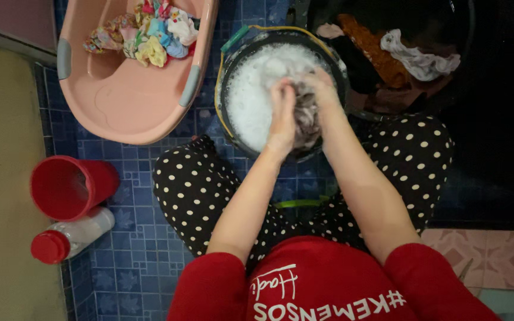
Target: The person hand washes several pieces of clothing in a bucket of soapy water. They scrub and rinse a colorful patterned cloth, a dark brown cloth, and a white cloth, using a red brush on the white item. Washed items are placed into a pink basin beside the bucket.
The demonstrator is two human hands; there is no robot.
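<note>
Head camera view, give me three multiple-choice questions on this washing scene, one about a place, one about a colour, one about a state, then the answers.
1. Where does the clear plastic bottle with the red cap lie?
A. inside the pink tub
B. on the floor beside the red plastic cup
C. in the foamy bucket

2. What colour is the long plastic baby tub holding the patterned clothes?
A. pink
B. green
C. white

3. What are the left hand and right hand doing?
A. resting on the knees
B. holding the bottle
C. gripping a wet grey cloth over the round dark bucket of suds

Answers: 1 B, the bottle lies next to the cup; 2 A, its walls are pink; 3 C, both hands close on the cloth.
</note>
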